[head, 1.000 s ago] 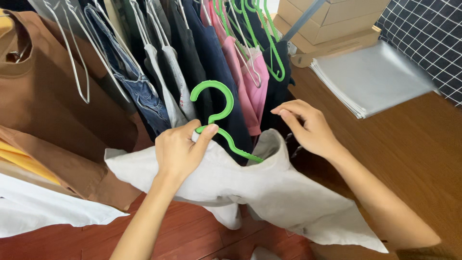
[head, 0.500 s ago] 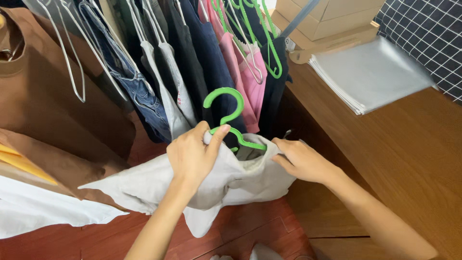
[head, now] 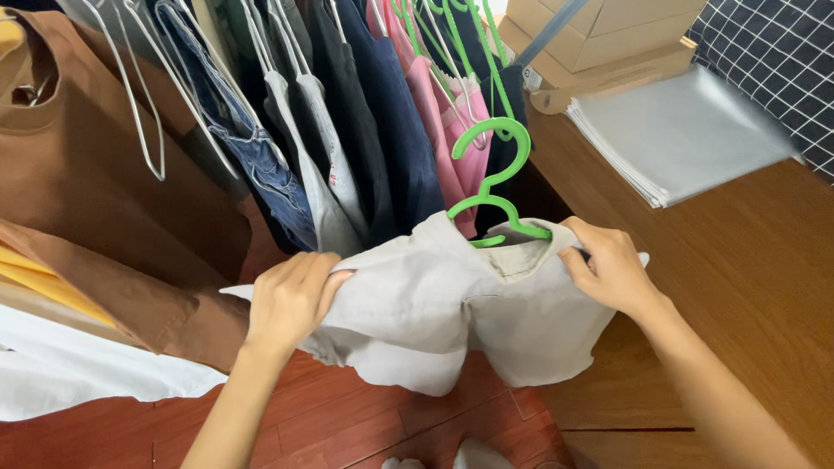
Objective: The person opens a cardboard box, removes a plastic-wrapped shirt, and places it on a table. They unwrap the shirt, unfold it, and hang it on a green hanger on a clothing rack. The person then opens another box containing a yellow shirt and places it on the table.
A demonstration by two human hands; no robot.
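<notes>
A pale beige shirt [head: 434, 300] hangs on a green plastic hanger [head: 497, 178], whose hook sticks up above the collar. My left hand [head: 291, 300] grips the shirt's left shoulder, fingers curled into the cloth. My right hand [head: 608, 265] holds the right shoulder of the shirt next to the hanger's arm. The shirt is spread between both hands, in front of a row of hung clothes.
Hung garments fill the top: a brown one [head: 95, 200] at left, jeans [head: 252, 165], a navy piece [head: 391, 130], a pink piece [head: 447, 148]. At right, a wooden table [head: 738, 260] carries a stack of grey sheets [head: 686, 130] and cardboard boxes [head: 599, 35]. Red-brown floorboards [head: 347, 426] lie below.
My left hand has slid from the hanger's neck out to the shirt's left shoulder. The hanger and shirt have shifted right and the cloth is now stretched between both hands.
</notes>
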